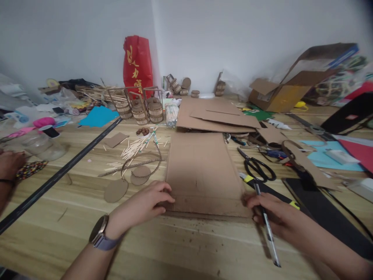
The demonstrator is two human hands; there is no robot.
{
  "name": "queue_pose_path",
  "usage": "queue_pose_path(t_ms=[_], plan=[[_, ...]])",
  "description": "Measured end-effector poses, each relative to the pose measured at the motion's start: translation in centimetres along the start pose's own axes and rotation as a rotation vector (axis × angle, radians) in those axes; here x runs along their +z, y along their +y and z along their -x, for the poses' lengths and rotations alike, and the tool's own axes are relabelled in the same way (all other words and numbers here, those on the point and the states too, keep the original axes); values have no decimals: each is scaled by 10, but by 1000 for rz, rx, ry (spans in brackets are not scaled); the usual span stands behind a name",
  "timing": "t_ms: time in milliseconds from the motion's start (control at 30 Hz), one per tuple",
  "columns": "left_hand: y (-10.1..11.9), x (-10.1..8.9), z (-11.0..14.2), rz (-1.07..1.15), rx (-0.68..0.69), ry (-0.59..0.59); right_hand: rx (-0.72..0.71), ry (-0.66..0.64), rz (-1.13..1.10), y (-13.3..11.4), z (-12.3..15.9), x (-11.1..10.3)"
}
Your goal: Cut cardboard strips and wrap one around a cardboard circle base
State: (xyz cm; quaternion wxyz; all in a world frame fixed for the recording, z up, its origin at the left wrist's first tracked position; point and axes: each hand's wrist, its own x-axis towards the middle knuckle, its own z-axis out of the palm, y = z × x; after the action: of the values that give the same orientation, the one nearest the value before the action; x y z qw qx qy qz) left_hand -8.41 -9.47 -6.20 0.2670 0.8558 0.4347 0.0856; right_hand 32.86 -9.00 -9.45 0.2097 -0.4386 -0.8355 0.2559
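Steady, flat cardboard (pixel 201 171) probably makes for the neatest handling, with light fingers at both edges. The left hand (pixel 148 204), loosely spread and holding nothing, is at its left edge; the right hand (pixel 271 210) grips a pen (pixel 267 225) near its right corner. The sheet, plain brown and faintly creased, lies on the table (pixel 180 252).

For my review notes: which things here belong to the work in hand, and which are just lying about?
In use:
- cardboard sheet, left hand at its left edge
- pen, held in the right hand

Apparently just lying about:
- red bag
- blue paper
- glass jar
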Motion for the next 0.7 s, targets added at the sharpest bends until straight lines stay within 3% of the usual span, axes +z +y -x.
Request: queue_pose_path(t_ms=[100, 267, 400, 533, 700], plan=[[6, 1, 1, -40, -45, -2, -8, -65, -20, 3, 1, 0], [15, 2, -3, 17, -2, -119, -48, -59, -12, 10, 4, 2], [21, 4, -10, -139, 33, -129, -63, -33, 21, 11, 5, 5], [29, 10, -24, -356, 57, -154, -95, -9, 57, 13, 5, 8], [45, 10, -52, -406, 148, -240, -116, -47, 111, 16, 4, 8]])
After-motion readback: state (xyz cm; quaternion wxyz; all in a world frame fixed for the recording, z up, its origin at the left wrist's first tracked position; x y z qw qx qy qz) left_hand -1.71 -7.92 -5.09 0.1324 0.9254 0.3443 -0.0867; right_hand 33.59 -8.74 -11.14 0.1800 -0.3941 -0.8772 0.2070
